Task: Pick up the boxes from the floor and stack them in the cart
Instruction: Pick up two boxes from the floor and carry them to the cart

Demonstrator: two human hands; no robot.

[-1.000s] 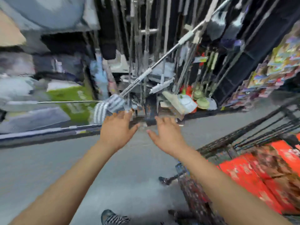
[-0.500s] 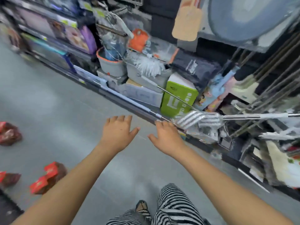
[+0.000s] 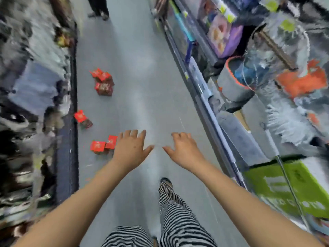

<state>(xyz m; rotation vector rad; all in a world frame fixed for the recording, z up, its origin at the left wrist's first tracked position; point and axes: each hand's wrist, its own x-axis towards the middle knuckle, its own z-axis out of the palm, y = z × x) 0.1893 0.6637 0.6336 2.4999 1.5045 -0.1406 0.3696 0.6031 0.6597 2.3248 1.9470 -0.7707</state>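
Note:
Several red boxes lie scattered on the grey aisle floor. Two red boxes (image 3: 103,145) sit side by side just left of my left hand (image 3: 131,148). Another single red box (image 3: 82,118) lies farther left near the shelf base, and a small heap of red boxes (image 3: 103,82) lies farther up the aisle. My left hand is empty, fingers spread, palm down. My right hand (image 3: 183,149) hovers beside it, fingers loosely bent, holding nothing. The cart is out of view.
Store shelving (image 3: 231,97) with a grey bucket (image 3: 231,81) and a green box (image 3: 288,188) lines the right side. A dark shelf base (image 3: 67,139) runs along the left. My striped trouser leg (image 3: 176,211) steps forward. Another person's feet (image 3: 98,13) stand far up the aisle.
My view has swung left, away from the cart and the mop rack, down the aisle. The red boxes on the floor have come into sight. Both hands stay empty and outstretched.

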